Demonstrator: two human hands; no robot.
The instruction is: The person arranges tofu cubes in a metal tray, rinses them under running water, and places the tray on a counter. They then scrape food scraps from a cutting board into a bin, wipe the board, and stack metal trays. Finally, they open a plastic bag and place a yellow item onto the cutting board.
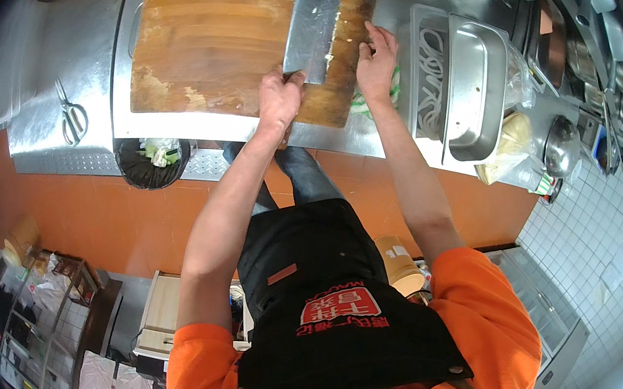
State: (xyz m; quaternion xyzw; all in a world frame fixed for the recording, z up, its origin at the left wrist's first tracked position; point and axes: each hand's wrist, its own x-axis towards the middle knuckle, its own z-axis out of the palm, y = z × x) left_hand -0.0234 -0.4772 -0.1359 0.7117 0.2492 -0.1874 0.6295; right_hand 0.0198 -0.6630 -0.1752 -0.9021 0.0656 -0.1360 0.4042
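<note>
A large wooden cutting board [209,42] lies tilted on the steel counter, its surface stained and worn. Across its right part rests the broad blade of a cleaver [314,23], with small pale food bits along its right edge. My left hand [279,95] is closed around the cleaver where blade meets handle; part of the wooden handle shows below the hand. At the board's right edge is my right hand [378,62], thumb and fingers slightly apart, fingertips at the rim, with nothing visible between them. A green-and-white striped cloth [360,104] is partly hidden beneath the board and right wrist.
Right of the board stand a clear plastic tub [423,103] with pale rings inside and a steel pan [473,96]. Scissors [71,117] lie on the left counter [87,59]. Below the counter edge, a black-lined bin [146,175] holds green and white scraps.
</note>
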